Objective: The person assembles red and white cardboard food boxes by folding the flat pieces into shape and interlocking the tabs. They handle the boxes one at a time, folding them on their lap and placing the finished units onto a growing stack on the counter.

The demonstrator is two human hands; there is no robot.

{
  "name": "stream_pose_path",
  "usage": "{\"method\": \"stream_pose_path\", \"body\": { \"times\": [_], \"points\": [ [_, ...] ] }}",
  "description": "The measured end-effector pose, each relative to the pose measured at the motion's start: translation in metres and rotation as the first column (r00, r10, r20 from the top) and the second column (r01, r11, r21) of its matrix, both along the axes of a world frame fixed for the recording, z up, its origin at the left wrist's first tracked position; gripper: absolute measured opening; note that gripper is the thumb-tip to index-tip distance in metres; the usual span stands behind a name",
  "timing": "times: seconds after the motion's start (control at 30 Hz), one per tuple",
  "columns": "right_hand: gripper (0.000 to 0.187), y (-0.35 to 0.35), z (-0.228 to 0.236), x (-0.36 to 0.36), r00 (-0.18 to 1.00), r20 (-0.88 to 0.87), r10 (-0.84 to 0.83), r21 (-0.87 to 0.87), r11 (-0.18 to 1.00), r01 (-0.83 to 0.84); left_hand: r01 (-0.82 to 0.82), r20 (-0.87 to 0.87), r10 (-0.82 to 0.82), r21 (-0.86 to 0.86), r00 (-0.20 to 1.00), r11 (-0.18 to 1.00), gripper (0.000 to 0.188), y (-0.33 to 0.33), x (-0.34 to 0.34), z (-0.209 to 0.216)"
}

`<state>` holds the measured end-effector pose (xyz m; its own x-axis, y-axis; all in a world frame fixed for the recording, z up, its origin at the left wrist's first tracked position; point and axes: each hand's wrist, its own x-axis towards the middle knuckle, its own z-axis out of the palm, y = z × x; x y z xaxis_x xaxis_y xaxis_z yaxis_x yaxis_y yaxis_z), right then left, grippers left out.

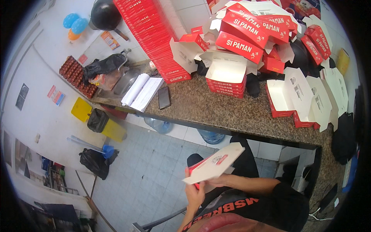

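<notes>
Over my lap I hold a red and white cardboard food box (217, 163), its broad white flap facing up and hiding most of the red body. My left hand (196, 194) is closed around the near left edge, with fingers partly behind the card. From the right, my right hand (218, 181) grips the lower edge beneath the flap; its fingertips are hidden. Beyond the box is a granite counter (185, 106). A neat stack of open red boxes (226, 86) stands on it, and more boxes with raised white lids (280, 96) sit to the right.
A tall stack of red cartons (154, 40) rises at the back, beside a heap of folded boxes (239, 46). A phone (164, 97) and an open notebook (145, 92) lie on the counter. Below are water jugs (210, 136), a yellow bin (114, 129) and a black bag (94, 163).
</notes>
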<state>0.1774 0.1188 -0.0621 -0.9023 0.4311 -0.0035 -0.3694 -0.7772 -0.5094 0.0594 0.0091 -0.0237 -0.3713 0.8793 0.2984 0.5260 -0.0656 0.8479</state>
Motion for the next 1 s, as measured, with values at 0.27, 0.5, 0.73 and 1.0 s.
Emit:
{"method": "stream_pose_path", "body": {
  "times": [0.27,0.5,0.73,1.0],
  "points": [
    [0.056,0.063,0.134,0.073,0.935,0.344,-0.087,0.932,-0.086,-0.351,0.303,0.898,0.239,-0.360,0.370,0.883,0.071,-0.018,-0.034,-0.011],
    [0.038,0.063,0.132,0.101,0.802,0.562,-0.204,0.672,-0.453,-0.586,0.659,0.844,0.084,0.346,-0.529,0.668,0.082,-0.045,-0.069,-0.140],
    [0.018,0.060,0.132,0.092,0.913,0.407,-0.036,0.855,-0.336,-0.395,0.375,0.524,-0.179,-0.296,0.833,0.878,0.079,-0.011,-0.053,0.003],
    [0.023,0.064,0.130,0.074,0.835,0.534,0.134,0.844,-0.152,-0.515,0.650,0.756,-0.417,-0.014,0.504,0.760,0.054,-0.035,-0.049,0.033]
  ]
}}
